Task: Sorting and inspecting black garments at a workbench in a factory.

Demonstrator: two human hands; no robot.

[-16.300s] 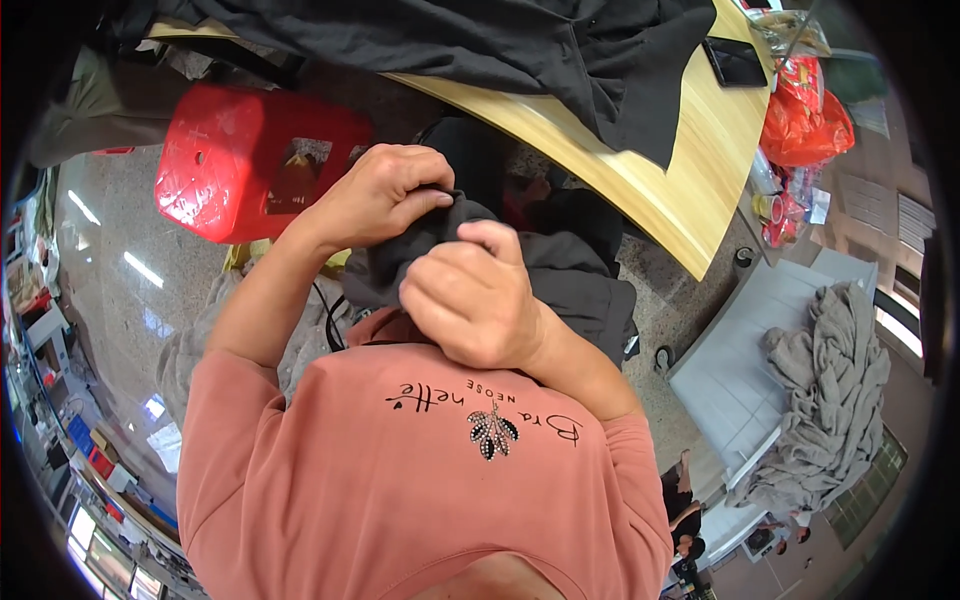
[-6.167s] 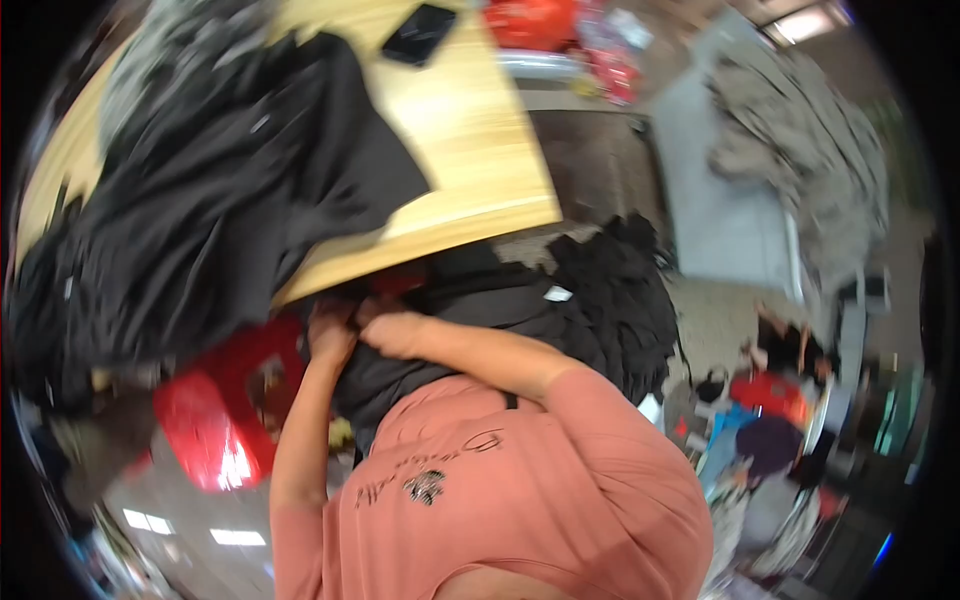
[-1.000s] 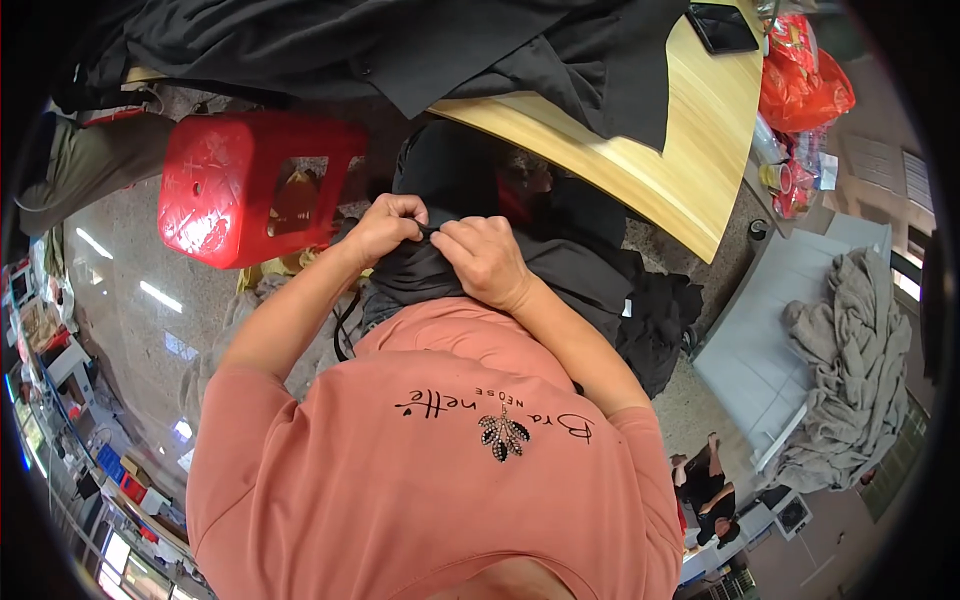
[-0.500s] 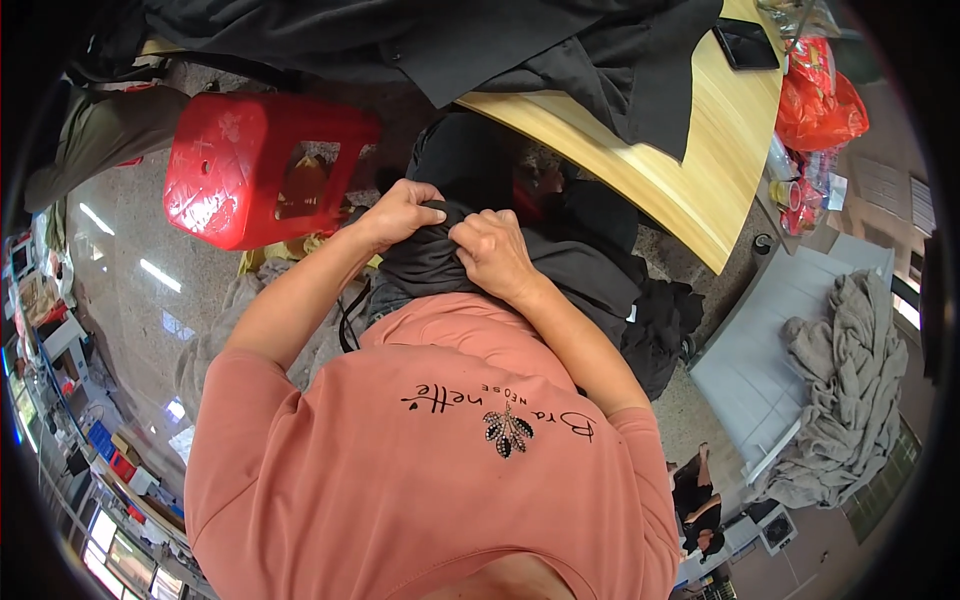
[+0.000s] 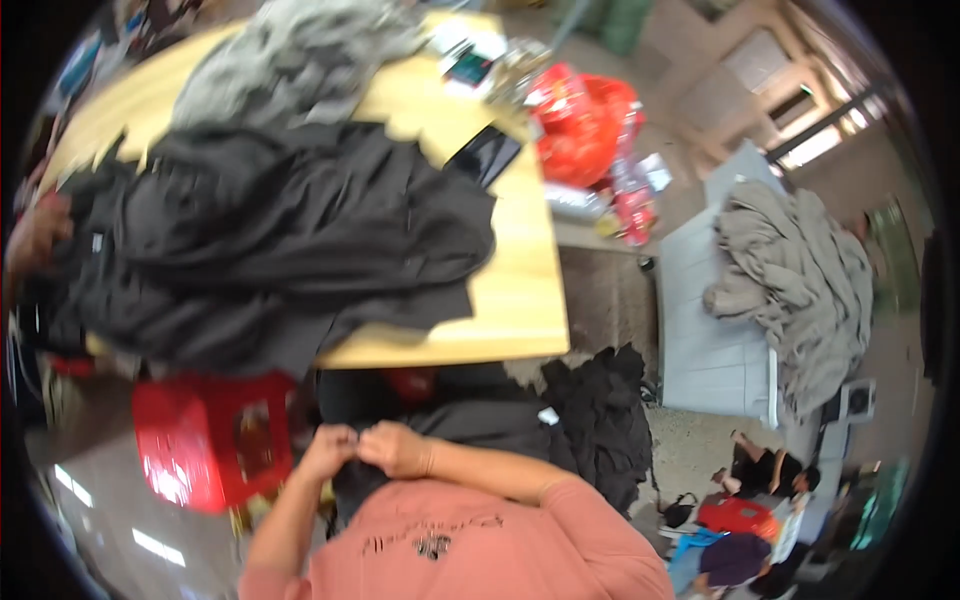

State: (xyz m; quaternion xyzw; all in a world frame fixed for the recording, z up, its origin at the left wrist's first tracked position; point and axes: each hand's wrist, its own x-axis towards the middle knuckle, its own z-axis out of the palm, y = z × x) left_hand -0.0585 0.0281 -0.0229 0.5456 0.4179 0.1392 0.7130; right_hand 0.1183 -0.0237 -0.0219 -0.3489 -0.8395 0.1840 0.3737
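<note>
At the surface's left edge, co-worker's hand (image 5: 40, 235) beside dark garments (image 5: 290, 230), piled along to near the right edge and hanging past the near edge. Below that near edge, toward its left end, red plastic stool (image 5: 185, 440) on the floor. Along the surface's far edge, grey cloth (image 5: 290, 60), crumpled, just behind the dark pile. Below the near edge, over the lap: left hand (image 5: 328, 452), fingers curled in, pinching dark lap garment (image 5: 485, 425); just beside, right hand (image 5: 395, 449), fingers also bunched and pinching the same cloth. Exact fold too blurred, can't tell. Lap garment spread across the thighs, below the near edge and left of the near right corner, small white tag (image 5: 548, 415) at its right end. Near the surface's right edge, black phone (image 5: 485, 155), flat. Beyond that edge, red plastic bag (image 5: 580, 125). Below the near right corner, black cloth heap (image 5: 605, 430). Farther right, pale grey bin (image 5: 705, 320), grey-brown cloth (image 5: 800, 270) draped over its right edge.
</note>
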